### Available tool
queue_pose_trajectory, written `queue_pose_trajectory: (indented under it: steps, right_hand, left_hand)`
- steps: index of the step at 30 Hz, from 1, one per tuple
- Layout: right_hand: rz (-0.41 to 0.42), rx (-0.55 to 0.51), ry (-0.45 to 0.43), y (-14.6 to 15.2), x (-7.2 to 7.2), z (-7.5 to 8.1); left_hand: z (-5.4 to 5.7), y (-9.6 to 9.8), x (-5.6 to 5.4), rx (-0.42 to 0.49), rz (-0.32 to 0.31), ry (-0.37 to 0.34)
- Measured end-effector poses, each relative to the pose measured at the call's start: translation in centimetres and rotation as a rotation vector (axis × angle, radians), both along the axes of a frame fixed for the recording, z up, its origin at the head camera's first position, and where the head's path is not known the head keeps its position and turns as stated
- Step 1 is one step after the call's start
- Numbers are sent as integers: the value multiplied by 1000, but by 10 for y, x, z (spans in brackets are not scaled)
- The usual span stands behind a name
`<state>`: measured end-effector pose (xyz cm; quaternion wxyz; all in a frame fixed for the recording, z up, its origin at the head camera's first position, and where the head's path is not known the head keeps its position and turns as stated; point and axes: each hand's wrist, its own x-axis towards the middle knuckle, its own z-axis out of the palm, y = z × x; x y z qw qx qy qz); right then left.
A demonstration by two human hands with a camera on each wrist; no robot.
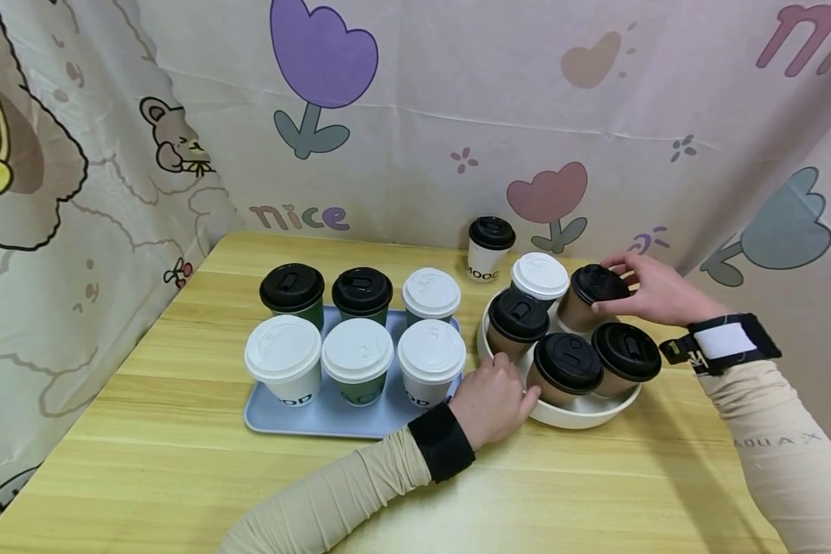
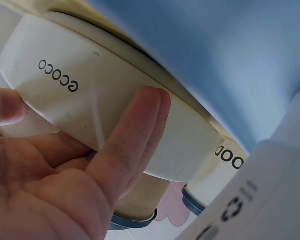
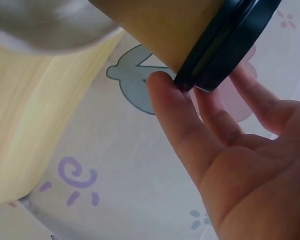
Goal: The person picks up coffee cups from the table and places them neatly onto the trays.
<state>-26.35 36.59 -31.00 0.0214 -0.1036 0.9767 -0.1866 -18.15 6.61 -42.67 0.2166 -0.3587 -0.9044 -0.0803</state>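
Observation:
In the head view, the right hand (image 1: pixel 665 291) grips the black lid of a brown paper coffee cup (image 1: pixel 575 314) at the back right of a round white tray (image 1: pixel 575 419). Up close, the right wrist view shows thumb and fingers against that black lid (image 3: pixel 225 45). At the tray's front left rim, the left hand (image 1: pixel 493 402) holds on, with fingers against the outer wall (image 2: pixel 65 65) lettered "ecoco". Around it in the tray stand other brown cups with black lids (image 1: pixel 568 365) and one white-lidded cup (image 1: pixel 540 275).
Left of the white tray lies a blue rectangular tray (image 1: pixel 270 419) bearing two rows of lidded cups, some with white lids (image 1: pixel 282 350), others black (image 1: pixel 292 286). Behind the white tray, a white cup with black lid (image 1: pixel 490 250) stands on the wooden table (image 1: pixel 145 477) near the printed curtain (image 1: pixel 415 115).

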Motion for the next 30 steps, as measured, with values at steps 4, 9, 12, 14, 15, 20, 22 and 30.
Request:
queue_pose_trajectory:
  steps: [4,9,12,14,15,20,22,30]
  right_hand:
    - [11,-4,1,-2,2,0]
    - [21,-2,-2,-3,4,-1]
    - [32,-1,8,-3,6,1]
    - [41,1,14,-4,8,2]
    - [46,3,15,-4,9,2]
    - [70,1,16,-7,13,5]
    - [81,-6,18,-7,14,6]
    - [120,-40,3,-8,15,4]
  left_hand:
    - [1,0,0,-11,3,11]
    - [1,1,0,-26,13,-16]
    - [1,1,0,-26,12,-16]
    - [1,1,-1,-22,10,-8]
    - [1,1,-1,-22,10,-4]
    - [1,1,-1,-25,5,12]
    - [2,1,-1,-24,4,8]
    - [2,0,-1,-20,2,-21]
